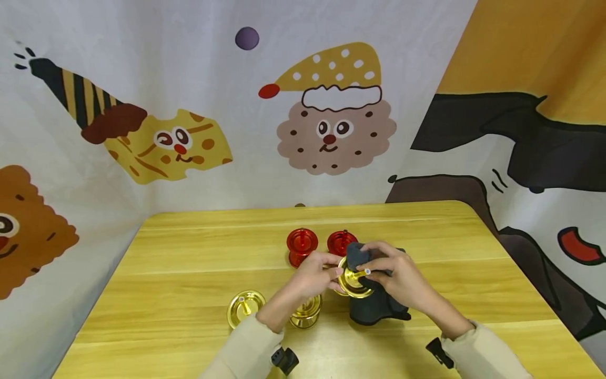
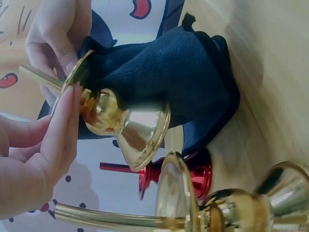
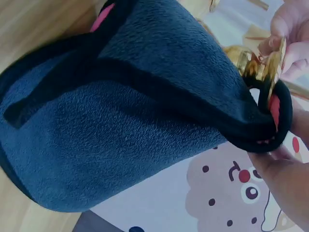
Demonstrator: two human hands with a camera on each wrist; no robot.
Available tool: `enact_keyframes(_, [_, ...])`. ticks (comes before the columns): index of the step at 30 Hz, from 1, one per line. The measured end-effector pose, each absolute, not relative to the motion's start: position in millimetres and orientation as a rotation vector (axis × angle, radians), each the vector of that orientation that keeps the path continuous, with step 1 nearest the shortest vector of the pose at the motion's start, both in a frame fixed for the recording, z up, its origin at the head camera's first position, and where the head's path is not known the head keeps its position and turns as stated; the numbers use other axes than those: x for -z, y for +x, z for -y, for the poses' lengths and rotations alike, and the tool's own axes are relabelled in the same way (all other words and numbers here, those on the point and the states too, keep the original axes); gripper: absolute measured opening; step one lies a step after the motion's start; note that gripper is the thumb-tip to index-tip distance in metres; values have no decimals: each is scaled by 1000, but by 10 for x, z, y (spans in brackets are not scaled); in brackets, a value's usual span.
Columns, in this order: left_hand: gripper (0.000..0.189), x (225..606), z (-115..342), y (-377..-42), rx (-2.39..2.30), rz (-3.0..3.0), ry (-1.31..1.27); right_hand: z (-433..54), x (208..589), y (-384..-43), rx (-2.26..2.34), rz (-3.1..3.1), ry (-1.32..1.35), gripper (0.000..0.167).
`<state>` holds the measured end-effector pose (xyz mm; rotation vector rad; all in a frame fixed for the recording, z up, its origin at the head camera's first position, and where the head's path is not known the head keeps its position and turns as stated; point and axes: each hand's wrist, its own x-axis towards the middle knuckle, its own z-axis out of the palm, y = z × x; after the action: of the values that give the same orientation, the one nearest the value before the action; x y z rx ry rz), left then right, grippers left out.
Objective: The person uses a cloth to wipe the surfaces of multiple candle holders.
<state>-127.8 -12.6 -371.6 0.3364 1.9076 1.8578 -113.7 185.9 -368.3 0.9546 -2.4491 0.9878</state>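
A shiny gold candlestick (image 1: 349,288), with a round dish and a thin tube rising from its middle, is held tilted above the table. My left hand (image 1: 313,278) pinches the dish's rim from the left. From the right, my right hand (image 1: 396,269) grips a dark blue-grey cloth (image 3: 145,111) folded over the edge of that dish. The rest of the cloth hangs down below the right hand, and its trim is black. In the left wrist view, the candlestick's flared foot (image 2: 145,137) is uncovered beside the cloth.
Two red candlesticks (image 1: 302,242) (image 1: 340,243) stand behind the hands. Nearer me, a gold candlestick (image 1: 245,309) stands at the left, and another gold candlestick (image 1: 306,311) is partly behind my left forearm. A printed curtain (image 1: 213,63) hangs behind the wooden table (image 1: 189,252).
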Motion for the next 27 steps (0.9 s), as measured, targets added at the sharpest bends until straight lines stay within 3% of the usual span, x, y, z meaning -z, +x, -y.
enact_keyframes(3, [23,3715,103,-1282,-1851,-1942,296,-1874,3676,-1152,-999,2466,956,32])
enact_keyframes(12, [23,3756,48,-1228,-2067,-1857,113,-1768,3721,-993,-1163,2596,532,21])
enact_keyframes(17, [26,3730,65,-1282,-1852,-2007,236,-1791,3745,-1014,-1078,2523,638,28])
enact_keyframes(21, [18,3692,63,-1320,-1748,-2105,260,-1828,3730,-1058,-988,2483,751,33])
enact_keyframes(27, [12,3700,30,-1294,-1925,-1979,133,-1815,3697,-1035,-1077,2580,589,26])
